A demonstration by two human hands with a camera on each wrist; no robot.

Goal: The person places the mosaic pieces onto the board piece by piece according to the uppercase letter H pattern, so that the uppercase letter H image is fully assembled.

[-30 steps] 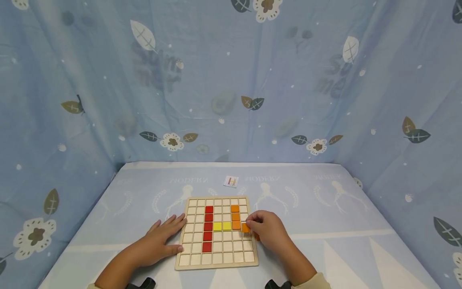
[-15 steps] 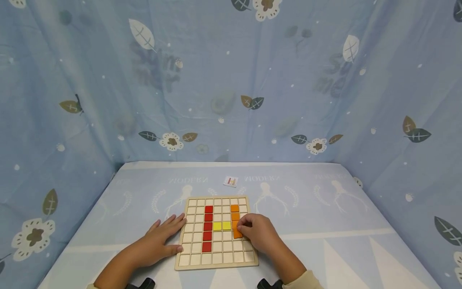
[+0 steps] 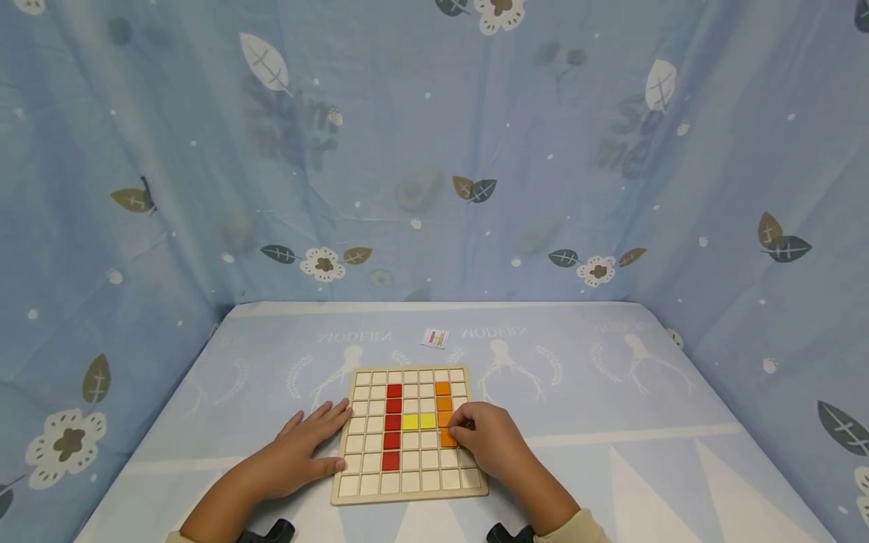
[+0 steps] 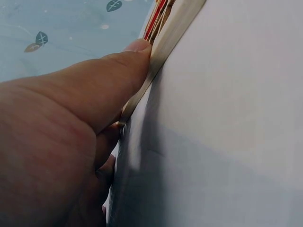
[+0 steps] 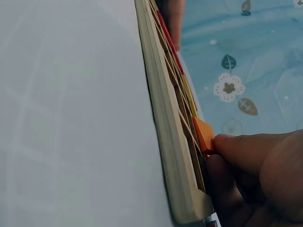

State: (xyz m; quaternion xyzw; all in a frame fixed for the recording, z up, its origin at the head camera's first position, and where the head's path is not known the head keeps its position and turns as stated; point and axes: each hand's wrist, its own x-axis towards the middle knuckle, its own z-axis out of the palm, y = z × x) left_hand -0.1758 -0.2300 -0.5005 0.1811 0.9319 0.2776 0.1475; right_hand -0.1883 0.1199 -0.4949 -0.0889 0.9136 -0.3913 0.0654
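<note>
A wooden grid board lies on the table. It bears a column of red tiles, two yellow tiles and a column of orange tiles. My right hand pinches an orange tile between thumb and finger, at the lower end of the orange column. That tile looks tilted in the right wrist view, one edge down at the grid. Fingers spread, my left hand rests against the board's left edge, its thumb touching the frame.
Behind the board lies a small card with a coloured grid pattern. The table has a pale patterned cover. Blue printed cloth hangs at the back and both sides.
My right hand has moved left with the orange tile, from the right-hand column to the bottom of the orange column, and the tile has lowered there. The left hand stays put.
</note>
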